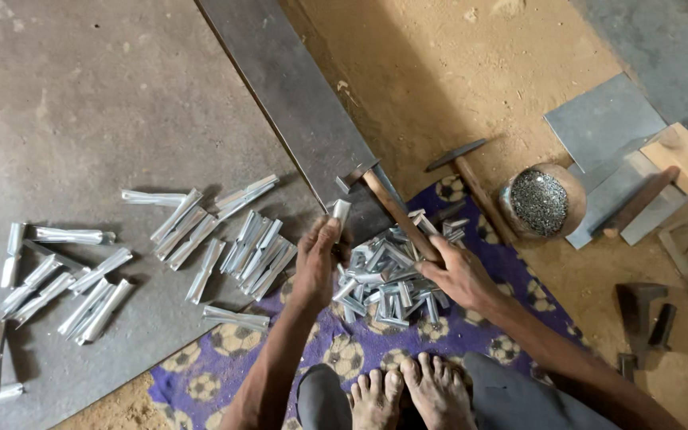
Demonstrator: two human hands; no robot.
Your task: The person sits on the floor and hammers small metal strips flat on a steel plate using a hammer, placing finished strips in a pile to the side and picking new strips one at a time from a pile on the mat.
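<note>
My left hand [316, 263] has a closed grip on a small shiny metal piece [341, 213], and I hold it standing up on the near edge of a long dark steel bar [296, 103]. The bar runs from near my hands to the far side of the floor. My right hand [459, 275] has a closed grip on the wooden handle of a hammer [392, 209]. The hammer head is just to the right of the piece I hold, very close to it, but I cannot tell if they touch. Between my two hands is a pile of metal pieces [388, 279] like the one I hold. The pile lies on a purple cloth [360, 350] with ball pictures on it. My bare feet [408, 390] are at the near edge of that cloth. To the left, on the grey floor [81, 95], more long metal pieces [224, 247] lie spread out in small bunches. To the right of my hammer, a second hammer [463, 171] lies on the brown dirt. Just past it on the right is a round bowl [541, 201] full of tiny dark bits. Far to the right are flat metal sheets [603, 119] and a wood block [682, 155].
</note>
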